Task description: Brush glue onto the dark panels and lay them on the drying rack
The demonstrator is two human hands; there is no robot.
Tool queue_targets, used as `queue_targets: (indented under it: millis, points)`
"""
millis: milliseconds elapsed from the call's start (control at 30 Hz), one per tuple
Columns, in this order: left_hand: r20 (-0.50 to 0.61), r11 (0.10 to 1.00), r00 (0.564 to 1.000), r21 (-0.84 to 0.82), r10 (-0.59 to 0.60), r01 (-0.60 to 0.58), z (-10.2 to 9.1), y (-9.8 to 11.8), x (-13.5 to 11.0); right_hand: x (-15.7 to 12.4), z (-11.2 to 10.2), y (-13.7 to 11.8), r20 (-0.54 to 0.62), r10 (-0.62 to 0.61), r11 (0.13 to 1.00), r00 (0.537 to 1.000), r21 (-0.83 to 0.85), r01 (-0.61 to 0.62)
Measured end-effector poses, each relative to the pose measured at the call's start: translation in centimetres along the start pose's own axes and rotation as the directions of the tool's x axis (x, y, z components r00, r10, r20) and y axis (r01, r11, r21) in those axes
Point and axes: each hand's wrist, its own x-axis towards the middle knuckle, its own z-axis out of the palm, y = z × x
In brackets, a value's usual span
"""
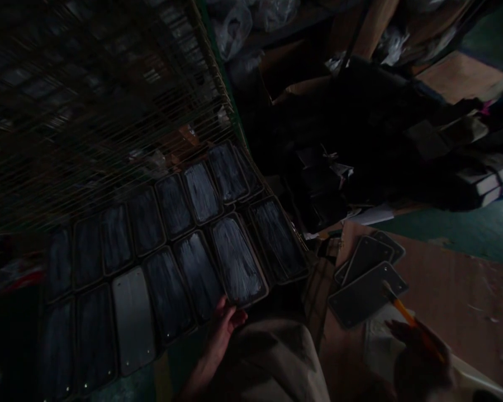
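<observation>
My left hand (225, 324) is at the lower edge of a dark rounded panel (237, 257) streaked with a whitish coating. Its fingers are loosely bent and apart; whether they touch the panel I cannot tell in the dim light. My right hand (421, 357) is closed round a brush (404, 311) with an orange handle. The brush tip is at a grey rounded plate (366, 296) with small holes, lying over other plates (369, 254) on a brown board. Rows of similar streaked panels rest on a rack at the left, among them a plain, lighter grey plate (134, 321).
A wire rack (109, 111) rises at the upper left. Beside the plates lies the brown board (456, 290). An open cardboard box (295, 72) and plastic-wrapped items (235, 28) stand behind. My knee (276, 352) is between rack and board.
</observation>
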Motion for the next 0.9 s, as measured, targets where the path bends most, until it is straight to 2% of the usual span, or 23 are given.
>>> queue_targets:
  millis: [67,133,333,467,533,633,733,833,900]
  points:
    - [-0.017,1.000,1.000,0.003,-0.025,0.025,0.0,-0.4,0.2,-0.2,0.0,0.3,-0.028,0.059,0.997,0.998,0.046,-0.057]
    - [-0.057,0.999,0.997,0.010,-0.046,0.046,0.2,-0.3,0.1,-0.5,0.0,0.4,-0.050,0.083,0.997,0.995,-0.004,-0.083]
    - [-0.174,0.982,0.977,0.127,-0.120,0.143,-0.1,-0.9,-0.8,-1.9,-1.3,1.5,-0.044,-0.005,0.975,0.999,-0.222,-0.005]
    - [-0.201,0.906,0.923,0.210,-0.328,0.367,-0.5,-3.0,-1.2,-2.1,-3.8,4.6,-0.006,0.030,0.931,1.000,-0.364,-0.031]
    - [-0.134,0.840,0.893,0.305,-0.429,0.449,0.4,-4.4,-1.2,-1.4,-5.3,6.3,0.022,0.040,0.891,0.999,-0.453,-0.026]
    - [0.075,0.761,0.854,0.499,-0.515,0.415,3.9,-6.8,-0.4,0.7,-6.8,8.1,0.090,0.026,0.825,0.996,-0.564,0.029]
    - [0.248,0.744,0.824,0.608,-0.510,0.277,9.8,-10.2,1.4,3.8,-7.3,9.1,0.179,-0.027,0.787,0.983,-0.603,0.131]
    - [0.278,0.702,0.812,0.681,-0.513,0.210,15.9,-14.5,3.5,6.9,-7.1,10.2,0.224,-0.064,0.787,0.973,-0.587,0.187]
    - [0.243,0.688,0.842,0.700,-0.482,0.192,19.1,-17.6,4.9,8.7,-6.9,11.3,0.219,-0.080,0.794,0.972,-0.576,0.195]
